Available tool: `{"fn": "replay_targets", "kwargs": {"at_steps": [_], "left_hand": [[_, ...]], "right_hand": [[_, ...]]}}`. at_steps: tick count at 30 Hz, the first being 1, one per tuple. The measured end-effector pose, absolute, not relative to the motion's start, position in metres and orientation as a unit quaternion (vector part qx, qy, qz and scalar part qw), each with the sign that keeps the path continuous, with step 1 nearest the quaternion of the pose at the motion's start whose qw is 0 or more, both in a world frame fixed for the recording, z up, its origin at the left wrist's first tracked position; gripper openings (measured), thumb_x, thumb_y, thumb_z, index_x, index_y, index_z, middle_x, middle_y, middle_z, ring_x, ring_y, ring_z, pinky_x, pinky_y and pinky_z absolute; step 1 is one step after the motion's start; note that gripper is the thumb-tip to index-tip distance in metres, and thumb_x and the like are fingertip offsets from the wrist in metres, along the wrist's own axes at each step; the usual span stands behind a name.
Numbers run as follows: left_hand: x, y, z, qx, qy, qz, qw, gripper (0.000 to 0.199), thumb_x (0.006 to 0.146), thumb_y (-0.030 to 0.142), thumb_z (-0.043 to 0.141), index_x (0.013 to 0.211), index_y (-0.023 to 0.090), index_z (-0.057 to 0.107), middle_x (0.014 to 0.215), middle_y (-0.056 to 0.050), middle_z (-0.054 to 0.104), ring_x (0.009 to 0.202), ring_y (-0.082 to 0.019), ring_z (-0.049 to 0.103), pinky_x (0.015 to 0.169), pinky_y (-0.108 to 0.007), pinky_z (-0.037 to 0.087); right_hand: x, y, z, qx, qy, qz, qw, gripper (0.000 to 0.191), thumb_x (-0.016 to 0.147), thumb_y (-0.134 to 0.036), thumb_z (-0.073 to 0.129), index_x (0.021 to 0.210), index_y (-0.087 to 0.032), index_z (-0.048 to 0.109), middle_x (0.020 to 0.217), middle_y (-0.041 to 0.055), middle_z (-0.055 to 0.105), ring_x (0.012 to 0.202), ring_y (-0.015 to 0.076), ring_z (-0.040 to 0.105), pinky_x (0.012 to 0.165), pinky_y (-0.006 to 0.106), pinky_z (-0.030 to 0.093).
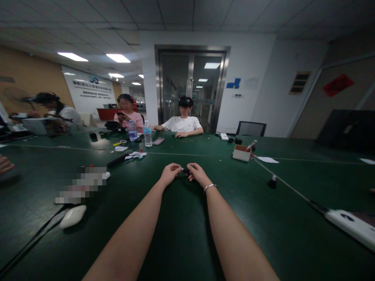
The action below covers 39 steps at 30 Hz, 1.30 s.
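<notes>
Both arms reach forward over the dark green table (181, 218). My left hand (170, 174) pinches the light-coloured end of a small dark object (185, 170), too small to name. From the other side, my right hand (198, 174) has its fingers closed on the dark end of the same object. The two hands nearly meet, just above the tabletop. A silver bracelet (209, 187) circles the right wrist.
Left are a white mouse-shaped item (73, 217) and a black tube (118, 160). Bottles (148, 134) stand ahead. Right are a small box (241, 153), a black brush-like item (272, 182) and a power strip (348, 222). People sit across; another person's hand (5, 164) shows at far left.
</notes>
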<state>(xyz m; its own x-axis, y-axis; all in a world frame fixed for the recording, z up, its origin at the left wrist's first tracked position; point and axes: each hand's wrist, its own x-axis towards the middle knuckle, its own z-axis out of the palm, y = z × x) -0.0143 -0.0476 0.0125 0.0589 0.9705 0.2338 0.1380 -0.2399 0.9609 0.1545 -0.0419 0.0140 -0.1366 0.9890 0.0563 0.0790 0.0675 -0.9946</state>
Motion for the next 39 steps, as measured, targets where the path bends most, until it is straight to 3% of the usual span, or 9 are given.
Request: {"fn": "replay_targets", "kwargs": {"at_steps": [2,5,10,16,21,23,28,32,39], "left_hand": [[-0.0144,-0.0470,0.0122,0.602,0.458,0.509,0.411,0.028,0.069,0.034,0.069,0.088,0.014,0.063,0.082,-0.007,0.068,0.077,-0.017,0.064,0.059,-0.025,0.046],[-0.0146,-0.0460,0.0116,0.602,0.454,0.511,0.414,0.026,0.069,0.030,0.068,0.088,0.013,0.063,0.080,-0.007,0.067,0.075,-0.016,0.063,0.057,-0.024,0.045],[-0.0145,-0.0461,0.0109,0.603,0.451,0.511,0.415,0.026,0.070,0.031,0.068,0.088,0.013,0.063,0.079,-0.007,0.068,0.076,-0.017,0.063,0.057,-0.023,0.045],[-0.0151,-0.0467,0.0115,0.606,0.455,0.506,0.412,0.024,0.070,0.030,0.068,0.087,0.014,0.063,0.082,-0.007,0.068,0.077,-0.017,0.063,0.058,-0.023,0.046],[-0.0147,-0.0492,0.0141,0.605,0.458,0.508,0.408,0.025,0.070,0.031,0.069,0.087,0.014,0.063,0.082,-0.007,0.068,0.079,-0.018,0.064,0.059,-0.024,0.047],[-0.0146,-0.0491,0.0138,0.602,0.458,0.512,0.408,0.027,0.069,0.033,0.070,0.086,0.014,0.063,0.081,-0.007,0.068,0.078,-0.018,0.064,0.059,-0.024,0.047],[-0.0151,-0.0470,0.0124,0.602,0.452,0.514,0.412,0.030,0.067,0.035,0.071,0.087,0.014,0.063,0.082,-0.007,0.068,0.077,-0.018,0.064,0.059,-0.025,0.047],[-0.0153,-0.0459,0.0119,0.588,0.455,0.523,0.416,0.030,0.069,0.035,0.069,0.088,0.014,0.062,0.084,-0.008,0.069,0.079,-0.018,0.065,0.057,-0.024,0.046],[-0.0143,-0.0393,0.0045,0.597,0.454,0.512,0.418,0.033,0.069,0.042,0.068,0.084,0.014,0.060,0.069,-0.004,0.066,0.062,-0.014,0.062,0.054,-0.023,0.045]], "right_hand": [[0.1541,-0.0424,0.0145,-0.460,-0.578,0.496,0.457,0.029,0.083,-0.020,0.056,0.111,-0.016,0.050,0.072,-0.0002,0.060,0.041,0.0050,0.053,0.038,0.015,0.047],[0.1542,-0.0433,0.0151,-0.443,-0.582,0.492,0.472,0.046,0.075,-0.008,0.062,0.116,-0.021,0.046,0.087,0.0002,0.061,0.042,0.0038,0.054,0.038,0.016,0.047],[0.1540,-0.0415,0.0134,-0.469,-0.574,0.488,0.461,0.031,0.082,-0.025,0.060,0.110,-0.014,0.051,0.072,0.0010,0.060,0.042,0.0064,0.054,0.039,0.017,0.048],[0.1541,-0.0427,0.0137,-0.453,-0.590,0.485,0.460,0.042,0.074,-0.010,0.065,0.113,-0.017,0.050,0.079,-0.0007,0.059,0.045,0.0045,0.055,0.041,0.015,0.048],[0.1524,-0.0436,0.0162,-0.479,-0.571,0.485,0.458,0.025,0.086,-0.028,0.056,0.106,-0.015,0.053,0.070,0.0002,0.058,0.042,0.0058,0.054,0.039,0.016,0.048],[0.1529,-0.0438,0.0164,-0.477,-0.576,0.489,0.450,0.021,0.088,-0.026,0.052,0.106,-0.014,0.054,0.068,0.0003,0.058,0.042,0.0053,0.053,0.039,0.015,0.047],[0.1561,-0.0449,0.0148,-0.447,-0.589,0.479,0.472,0.048,0.073,-0.012,0.066,0.117,-0.021,0.049,0.087,0.0002,0.059,0.045,0.0041,0.056,0.041,0.016,0.050],[0.1550,-0.0430,0.0133,-0.459,-0.579,0.489,0.463,0.025,0.083,-0.028,0.060,0.103,-0.014,0.056,0.071,0.0011,0.061,0.043,0.0057,0.055,0.040,0.016,0.048],[0.1547,-0.0391,0.0097,-0.433,-0.582,0.502,0.471,0.007,0.085,-0.020,0.058,0.088,-0.013,0.060,0.057,-0.0010,0.061,0.041,0.0053,0.052,0.039,0.013,0.045]]}}
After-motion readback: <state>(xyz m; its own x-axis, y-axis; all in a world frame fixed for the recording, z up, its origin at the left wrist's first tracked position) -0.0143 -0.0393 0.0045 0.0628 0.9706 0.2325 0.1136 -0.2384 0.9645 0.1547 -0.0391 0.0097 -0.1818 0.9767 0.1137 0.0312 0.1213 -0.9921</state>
